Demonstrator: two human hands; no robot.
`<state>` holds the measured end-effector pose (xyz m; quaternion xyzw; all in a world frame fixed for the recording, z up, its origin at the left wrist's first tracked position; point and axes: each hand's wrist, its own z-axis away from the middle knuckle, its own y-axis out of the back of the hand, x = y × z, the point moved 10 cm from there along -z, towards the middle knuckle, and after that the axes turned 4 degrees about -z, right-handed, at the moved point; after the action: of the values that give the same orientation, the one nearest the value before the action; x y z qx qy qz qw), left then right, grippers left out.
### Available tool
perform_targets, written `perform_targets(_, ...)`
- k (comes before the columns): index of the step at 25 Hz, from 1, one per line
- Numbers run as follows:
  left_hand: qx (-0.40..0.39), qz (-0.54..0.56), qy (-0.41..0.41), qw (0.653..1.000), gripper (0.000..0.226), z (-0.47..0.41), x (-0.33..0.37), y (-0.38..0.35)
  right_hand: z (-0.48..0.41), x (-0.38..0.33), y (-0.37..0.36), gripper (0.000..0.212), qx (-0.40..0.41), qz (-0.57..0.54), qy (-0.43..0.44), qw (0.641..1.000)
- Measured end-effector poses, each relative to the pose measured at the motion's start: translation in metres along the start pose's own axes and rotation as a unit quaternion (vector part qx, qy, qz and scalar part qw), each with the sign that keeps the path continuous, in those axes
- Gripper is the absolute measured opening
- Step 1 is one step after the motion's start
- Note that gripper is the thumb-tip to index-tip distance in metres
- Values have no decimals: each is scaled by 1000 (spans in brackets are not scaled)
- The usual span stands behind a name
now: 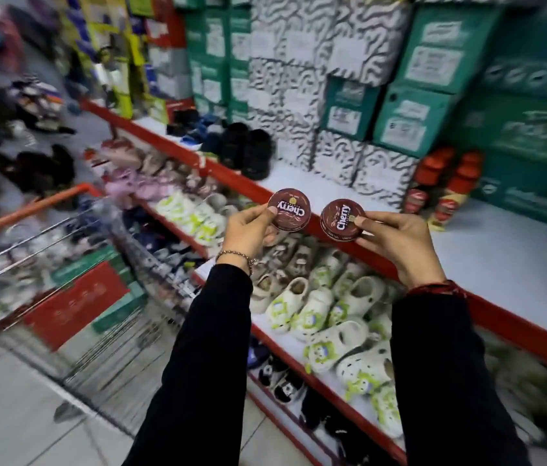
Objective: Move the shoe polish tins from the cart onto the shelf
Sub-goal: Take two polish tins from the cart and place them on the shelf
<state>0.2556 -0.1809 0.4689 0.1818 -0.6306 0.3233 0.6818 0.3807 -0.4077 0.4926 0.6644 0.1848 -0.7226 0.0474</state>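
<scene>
A: Left hand [248, 227], centre of frame: clamped on a round brown tin [289, 209], thumb across the lid, fingers behind. Lid facing camera, "Cherry" lettering upside down.

B: Right hand [400, 240], just right of centre: pinching a second brown tin [341, 220] at its right edge, thumb tip on the lid. Lettering turned sideways, reading upward.

A: Tins side by side, close but apart. Both held in the air in front of the red edge of the white shelf [484, 243]; neither resting on it.

B: Both arms in black sleeves. Beaded bracelet [236, 255] at left wrist, red band [433, 288] at right.

A: On that shelf, right of frame: red-capped bottles [447, 186] beside stacked green boxes [416, 119] and patterned black-and-white boxes [332, 55]. Dark shoes [248, 149] further left.

B: Lower tier, under the hands: white clogs with green trim [316, 314], packed in rows.

A: Wire cart [63, 264] at left of frame, orange handle, heavily blurred. Contents: red and green boxes; any tins not discernible.
</scene>
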Motion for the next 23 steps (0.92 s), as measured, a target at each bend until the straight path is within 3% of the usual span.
perform_targets(3, -65, -23, -14, 998, 8, -1, 12, -77, 6, -29, 69, 27, 72, -5, 26, 997)
perform_targets(6, -126, -58, -26, 990, 24, -4, 12, -148, 14, -49, 139, 28, 156, 4, 47, 987)
perform_targets(9, -189, -85, -14, 978, 9, -7, 2, -210, 19, -56, 195, 29, 232, 31, 52, 971)
perform_targets(12, -235, -150, 8, 960, 18, -16, -25, -263, 21, -54, 238, 30, 291, 53, 40, 954)
perform_targets(19, -276, -324, -19, 905, 23, -21, -71, -321, 9, -29, 273, 20, 362, 133, -8, 923)
perform_targets(21, -266, -354, -31, 896, 29, -26, -74, -324, 10, -29, 276, 11, 394, 196, -19, 898)
perform_targets(23, -249, -396, -55, 882, 32, -29, -71, -327, 10, -34, 277, 18, 415, 261, -23, 871)
